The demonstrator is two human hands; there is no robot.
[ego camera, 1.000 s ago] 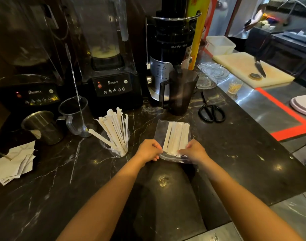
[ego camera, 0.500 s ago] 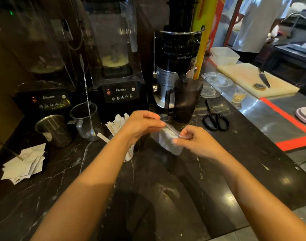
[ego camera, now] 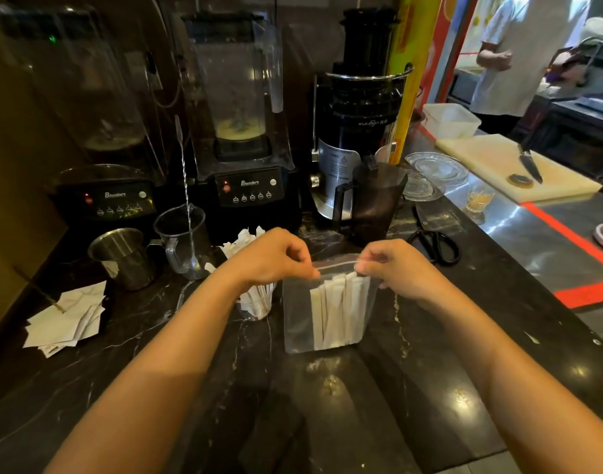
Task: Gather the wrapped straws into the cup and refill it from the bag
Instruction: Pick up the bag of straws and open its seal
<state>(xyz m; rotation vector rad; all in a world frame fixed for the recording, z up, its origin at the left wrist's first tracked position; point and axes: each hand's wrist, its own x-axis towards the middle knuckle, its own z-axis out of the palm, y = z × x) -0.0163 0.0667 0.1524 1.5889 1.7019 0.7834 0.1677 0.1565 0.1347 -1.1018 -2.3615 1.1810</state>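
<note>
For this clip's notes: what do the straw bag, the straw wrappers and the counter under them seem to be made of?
Bag: clear, thin, glossy plastic; the straws show through it, and a seal strip runs along its top. Straws: wrappers look like matte white paper, opaque and creased. Counter: polished dark stone, likely marble, with pale veins and mirror-like light spots; it might be an imitation.

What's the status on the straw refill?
Left hand and right hand pinch bag top. Straws inside, upright. Cup beside, partly behind left forearm.
</note>
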